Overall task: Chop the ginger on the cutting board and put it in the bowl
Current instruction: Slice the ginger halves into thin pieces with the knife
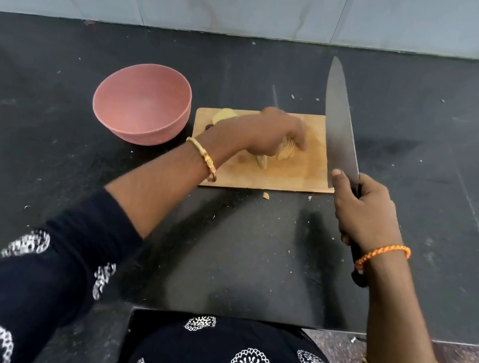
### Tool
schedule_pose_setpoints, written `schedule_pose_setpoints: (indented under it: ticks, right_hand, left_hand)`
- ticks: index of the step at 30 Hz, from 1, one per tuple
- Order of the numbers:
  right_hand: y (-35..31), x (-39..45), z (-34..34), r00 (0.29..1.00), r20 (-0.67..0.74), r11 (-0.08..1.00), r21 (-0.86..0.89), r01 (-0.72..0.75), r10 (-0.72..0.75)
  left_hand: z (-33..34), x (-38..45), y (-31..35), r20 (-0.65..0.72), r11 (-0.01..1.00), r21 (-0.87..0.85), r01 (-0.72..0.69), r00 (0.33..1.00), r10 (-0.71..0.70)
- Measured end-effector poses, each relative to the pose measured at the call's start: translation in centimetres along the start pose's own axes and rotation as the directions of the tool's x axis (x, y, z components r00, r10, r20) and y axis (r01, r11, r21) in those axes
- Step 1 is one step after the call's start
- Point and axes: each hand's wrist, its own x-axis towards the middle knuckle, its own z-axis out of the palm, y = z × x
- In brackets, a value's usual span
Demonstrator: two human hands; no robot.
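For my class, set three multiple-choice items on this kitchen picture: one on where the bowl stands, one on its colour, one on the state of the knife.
1. Where does the bowl stand relative to the cutting board?
A. left of it
B. on it
C. right of it

2. What colour is the bowl?
A. green
B. pink
C. white

3. What is the state of the knife?
A. lying flat on the counter
B. resting in the bowl
C. held in the right hand

Answers:
1 A, the bowl sits on the dark counter beside the board's left edge.
2 B, its wall and inside are pink.
3 C, the fingers wrap the handle.
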Motion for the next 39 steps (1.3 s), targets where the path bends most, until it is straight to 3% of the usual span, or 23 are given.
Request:
schedule_pose_setpoints:
  ticks: [4,8,15,19,24,30,35,39]
  right_hand:
    - [0.4,0.9,0.4,0.999,0.005,0.998,0.031,-0.047,0.047]
    - [0.7,1.1,0.6,0.996,0.065,0.998,0.017,-0.067,0.066]
    - [0.6,1.0,0.3,0.993,0.092,0.997,0.017,-0.078,0.077]
    - [0.6,1.6,-0.1,0.989,0.127,0.997,-0.009,-0.07,0.071]
    - [0.8,2.7,-0.6,0.985,0.167,0.997,-0.064,-0.034,0.044]
    - [2.0,1.6,-0.7,0.981,0.191,0.994,-0.099,0.042,-0.022]
    - [3.5,-0.8,0.1,0.969,0.214,0.984,-0.103,0.148,-0.124]
    - [3.9,-0.6,0.5,0.965,0.223,0.979,-0.111,0.168,-0.141]
  left_hand:
    - [-0.7,1.3,-0.3,0.108,0.994,0.083,-0.068,0.992,0.059]
    - [-0.8,1.1,-0.3,0.079,0.985,0.145,-0.096,0.993,0.085]
    - [0.5,-0.2,1.6,-0.112,0.976,-0.079,0.202,0.971,-0.21]
    - [2.2,0.0,3.7,-0.274,0.897,-0.222,0.382,0.858,-0.434]
    - [3.7,0.0,5.4,-0.276,0.787,-0.348,0.51,0.746,-0.606]
    - [3.2,-1.1,5.5,-0.212,0.769,-0.41,0.49,0.769,-0.603]
    - [3.8,-1.2,5.9,-0.287,0.758,-0.445,0.477,0.726,-0.625]
    - [3.8,-0.8,5.9,-0.258,0.734,-0.462,0.498,0.716,-0.648]
